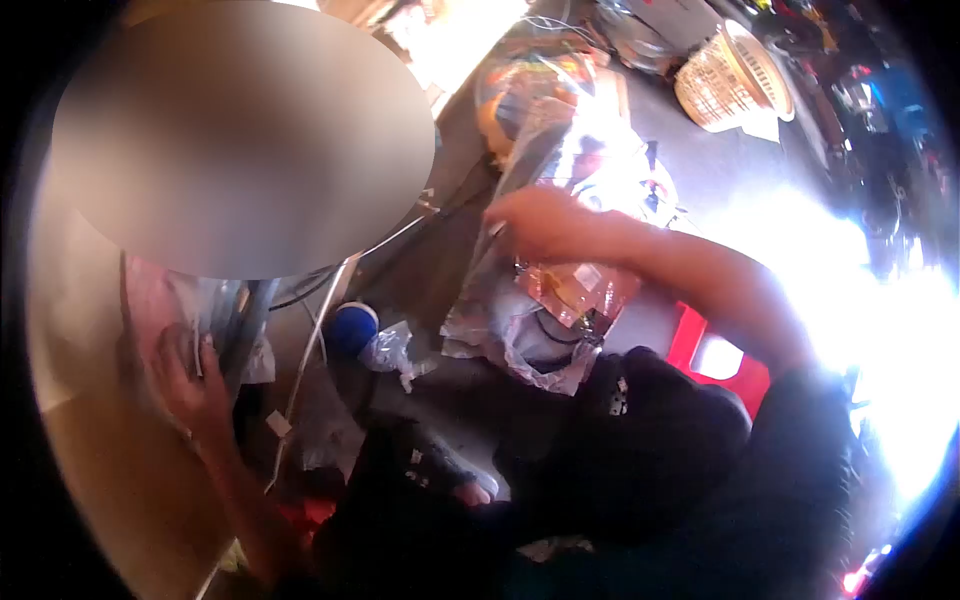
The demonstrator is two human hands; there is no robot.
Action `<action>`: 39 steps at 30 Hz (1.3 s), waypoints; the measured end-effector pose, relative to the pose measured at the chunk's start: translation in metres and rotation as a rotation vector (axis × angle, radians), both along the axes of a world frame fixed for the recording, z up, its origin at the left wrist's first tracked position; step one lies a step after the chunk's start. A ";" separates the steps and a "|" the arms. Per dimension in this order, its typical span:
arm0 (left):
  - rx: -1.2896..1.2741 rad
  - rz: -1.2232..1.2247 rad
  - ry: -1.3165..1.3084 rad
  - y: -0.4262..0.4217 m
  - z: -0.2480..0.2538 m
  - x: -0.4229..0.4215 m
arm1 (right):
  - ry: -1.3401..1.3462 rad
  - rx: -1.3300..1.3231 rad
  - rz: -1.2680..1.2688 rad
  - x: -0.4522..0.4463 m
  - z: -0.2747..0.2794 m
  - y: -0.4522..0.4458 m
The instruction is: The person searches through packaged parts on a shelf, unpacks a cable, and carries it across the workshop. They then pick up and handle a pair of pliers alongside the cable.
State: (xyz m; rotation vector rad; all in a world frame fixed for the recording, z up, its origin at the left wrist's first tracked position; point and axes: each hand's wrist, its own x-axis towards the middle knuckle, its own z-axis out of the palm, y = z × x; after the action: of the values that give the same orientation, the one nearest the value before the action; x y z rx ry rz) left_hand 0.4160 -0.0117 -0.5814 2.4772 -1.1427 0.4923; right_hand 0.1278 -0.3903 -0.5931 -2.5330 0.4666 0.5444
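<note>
On the left, my left hand has its fingers and thumb around the lower edge of a clear and pinkish plastic packet, which leans by a brown surface. A large blurred oval hides what lies above it. My right hand reaches in from the right over a pile of clear plastic bags. Its fingers point left and down, smeared by motion, and what they touch is unclear. Just below this hand lies an orange-pink packet with a pale label.
A blue round object and a crumpled clear wrapper lie between my hands. A thin white rod runs beside them. A red plastic piece is under my right arm. A cream basket stands at the upper right.
</note>
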 end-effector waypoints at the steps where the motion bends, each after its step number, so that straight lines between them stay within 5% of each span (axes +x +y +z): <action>1: 0.012 -0.055 0.255 -0.027 0.014 -0.021 | -0.278 -0.017 -0.216 -0.042 -0.018 -0.025; 2: 0.027 -0.102 0.501 -0.056 0.028 -0.046 | -0.157 -0.121 -0.404 -0.070 -0.043 -0.055; 3: 0.045 -0.144 0.746 -0.084 0.036 -0.070 | -0.646 -0.053 -0.577 -0.114 -0.081 -0.071; 4: 0.177 -0.292 0.846 -0.111 0.035 -0.085 | -0.649 0.102 -1.010 -0.160 -0.134 -0.096; 5: 0.311 -0.439 0.936 -0.132 0.029 -0.100 | -0.795 -0.010 -1.211 -0.171 -0.106 -0.073; 6: 0.454 -0.494 0.928 -0.151 0.017 -0.117 | -0.470 -0.112 -1.357 -0.212 -0.134 -0.077; 7: 0.593 -0.549 0.918 -0.168 0.000 -0.132 | -0.699 0.085 -1.406 -0.222 -0.125 -0.053; 9: 0.548 -0.772 0.647 -0.195 -0.045 -0.160 | -0.486 0.142 -1.627 -0.251 -0.156 -0.042; 13: 0.376 -0.683 0.711 -0.261 -0.101 -0.220 | -0.598 0.049 -1.887 -0.263 -0.176 -0.032; 14: 0.344 -0.638 0.658 -0.271 -0.109 -0.234 | -0.711 0.223 -1.945 -0.256 -0.160 -0.028; 20: 0.343 -0.479 0.575 -0.290 -0.124 -0.264 | -0.848 0.839 -1.798 -0.284 -0.199 -0.055; 23: 0.364 -0.482 0.517 -0.291 -0.134 -0.269 | -0.846 0.608 -1.870 -0.266 -0.150 -0.056; 25: 0.362 -0.456 0.534 -0.287 -0.138 -0.270 | -1.111 0.554 -1.857 -0.262 -0.169 -0.060; 27: 0.336 -0.409 0.581 -0.284 -0.136 -0.267 | -1.231 0.803 -1.811 -0.242 -0.128 -0.063; 31: 0.164 -0.334 1.033 -0.283 -0.123 -0.255 | -1.274 0.977 -1.779 -0.210 -0.083 -0.063; 35: -0.371 -0.287 1.579 -0.294 -0.086 -0.255 | -1.392 1.119 -1.653 -0.198 -0.074 -0.065; 39: -0.141 -0.442 1.571 -0.295 -0.072 -0.232 | -1.435 1.154 -1.557 -0.187 -0.068 -0.067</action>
State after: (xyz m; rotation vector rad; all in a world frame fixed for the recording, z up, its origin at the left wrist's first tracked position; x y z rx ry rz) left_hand 0.1837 -0.3068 -0.6534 1.5260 -0.7503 -1.2268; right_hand -0.0587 -0.4572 -0.6616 -0.5025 0.8687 -1.1517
